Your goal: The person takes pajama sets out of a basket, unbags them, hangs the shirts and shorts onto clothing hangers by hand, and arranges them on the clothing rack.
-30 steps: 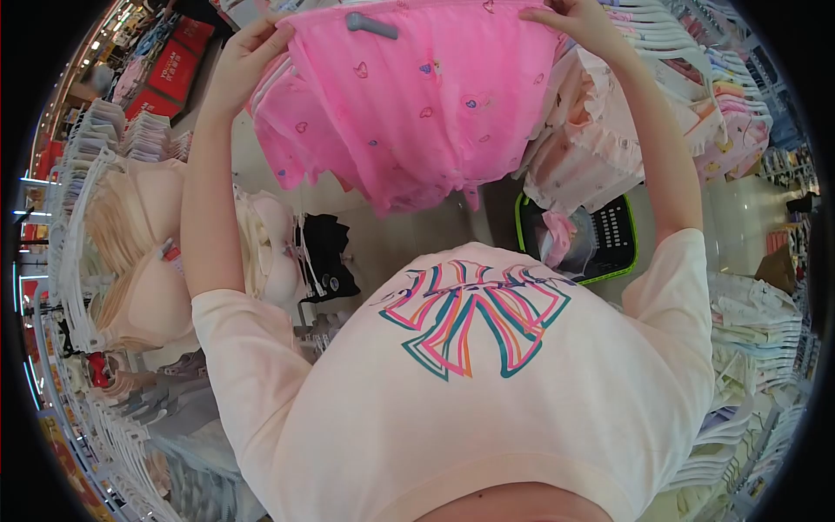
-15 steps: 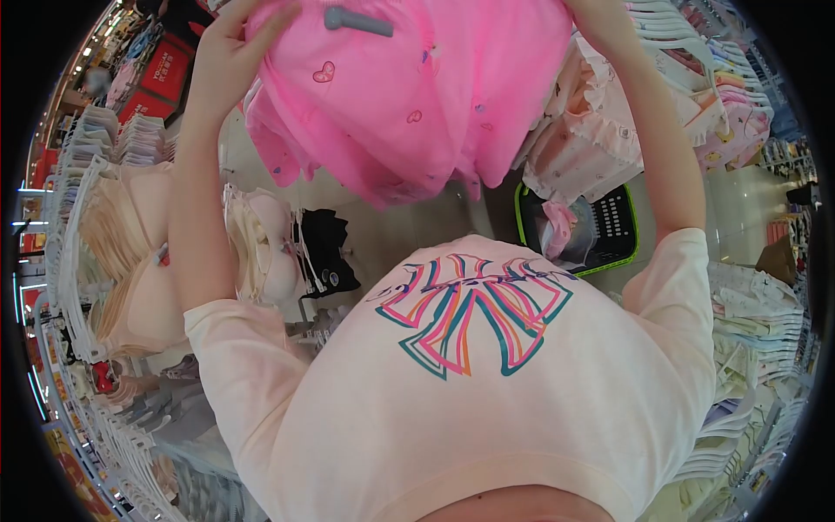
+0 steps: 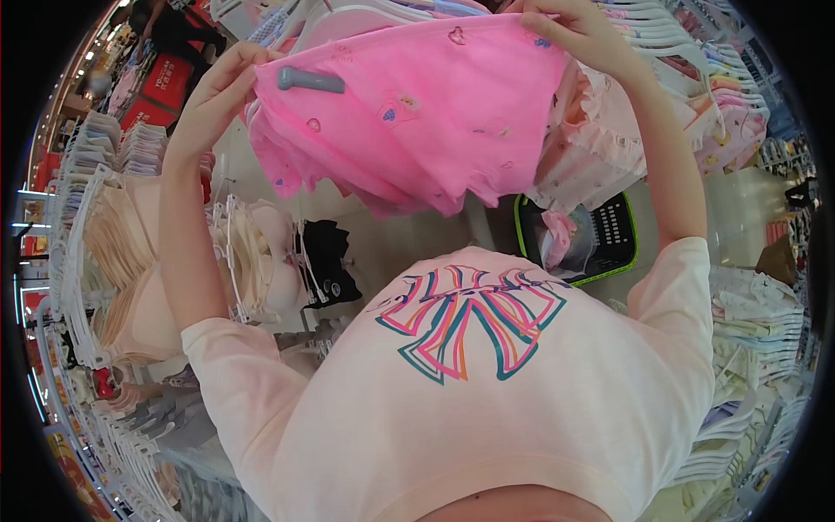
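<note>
A: Any text?
B: Red sign (image 3: 165,80) starts "YO", rest unclear. Shirt (image 3: 487,418) script unreadable.
A: Pink garment (image 3: 426,122)?
B: Stretched out ahead of shirt; left hand (image 3: 216,96) and right hand (image 3: 581,36) pinching top-edge corners. Long axis left-right, right end higher in view, hem down.

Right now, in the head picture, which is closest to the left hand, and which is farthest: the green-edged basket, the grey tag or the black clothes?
1. Grey tag: on the pink cloth, just beside the left hand.
2. Black clothes: lower down, left of the picture's middle.
3. Green-edged basket: farthest, low down on the right.
</note>
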A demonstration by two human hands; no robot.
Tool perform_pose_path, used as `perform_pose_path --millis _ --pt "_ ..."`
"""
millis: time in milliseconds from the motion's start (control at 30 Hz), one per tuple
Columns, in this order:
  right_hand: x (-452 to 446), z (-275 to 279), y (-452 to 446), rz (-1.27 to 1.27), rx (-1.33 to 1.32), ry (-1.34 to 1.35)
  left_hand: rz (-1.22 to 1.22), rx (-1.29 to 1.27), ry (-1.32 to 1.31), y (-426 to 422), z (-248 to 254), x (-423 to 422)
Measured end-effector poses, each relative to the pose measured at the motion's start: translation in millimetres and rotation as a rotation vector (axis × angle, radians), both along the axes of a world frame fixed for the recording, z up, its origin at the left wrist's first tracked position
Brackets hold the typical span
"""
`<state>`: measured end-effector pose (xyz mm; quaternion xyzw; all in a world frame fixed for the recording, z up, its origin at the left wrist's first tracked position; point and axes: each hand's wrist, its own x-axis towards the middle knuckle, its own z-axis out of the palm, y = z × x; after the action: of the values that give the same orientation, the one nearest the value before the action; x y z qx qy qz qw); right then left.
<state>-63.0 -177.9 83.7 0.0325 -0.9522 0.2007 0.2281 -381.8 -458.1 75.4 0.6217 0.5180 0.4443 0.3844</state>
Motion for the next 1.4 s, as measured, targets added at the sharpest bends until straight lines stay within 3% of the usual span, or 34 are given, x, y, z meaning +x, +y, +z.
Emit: perform_pose_path --millis 133,200,400,500,633,700,800,833,900,933,1033,1167,1233,1333,1400 --pt "4.6 -1.6 -7.2 -0.07 -0.4 -0.096 0.053 0.002 -0.199 -4.9 0.7 3.8" --pt "5.1 -3.9 -7.8 -0.028 -0.541 -0.044 0.068 -0.005 -0.146 -1.9 -2.9 8.4" --pt "-1.8 -7.7 -7.2 0.173 -0.404 0.162 0.118 0.049 0.264 -0.9 -3.0 43.2" --pt "4.1 -2.5 -14.1 0.266 -0.522 0.127 0.051 0.02 0.384 -8.4 -1.5 36.5" --pt "5.5 -6.3 -10.1 0.232 -0.431 0.064 0.102 -0.026 0.528 -15.6 5.8 49.5" --pt "8.1 0.6 -18.7 0.213 -0.355 0.051 0.141 0.009 0.455 -16.1 2.5 51.8" --pt "12.4 -10.9 -18.7 0.025 -0.47 -0.032 0.273 -0.008 0.211 -15.3 -5.0 70.9" --pt "13.6 -15.4 -19.0 -0.009 -0.355 -0.09 0.328 -0.025 0.107 -14.6 -7.6 76.0" --pt "16.6 -27.4 -21.3 -0.079 -0.129 -0.21 0.248 -0.175 0.343 -13.8 -16.7 71.9" --pt "16.9 -33.2 -23.1 -0.032 -0.137 -0.183 0.206 -0.251 0.46 -13.3 -20.1 70.5" --pt "25.8 -27.0 -23.4 0.068 -0.253 -0.338 0.036 -0.12 0.5 -12.9 -21.8 80.4" --pt "38.6 -26.0 -17.0 0.205 -0.434 -0.293 0.024 -0.115 0.255 -19.1 -13.9 92.5" --pt "43.5 -21.5 -18.7 0.226 -0.459 -0.34 0.047 -0.003 0.407 -18.0 -9.8 102.5" --pt "48.3 -12.2 -21.7 0.298 -0.186 -0.205 0.076 0.166 0.612 -20.8 -4.7 114.8" --pt "44.2 -13.1 -25.2 0.287 -0.191 -0.111 0.062 0.251 0.673 -22.2 -3.2 123.6"
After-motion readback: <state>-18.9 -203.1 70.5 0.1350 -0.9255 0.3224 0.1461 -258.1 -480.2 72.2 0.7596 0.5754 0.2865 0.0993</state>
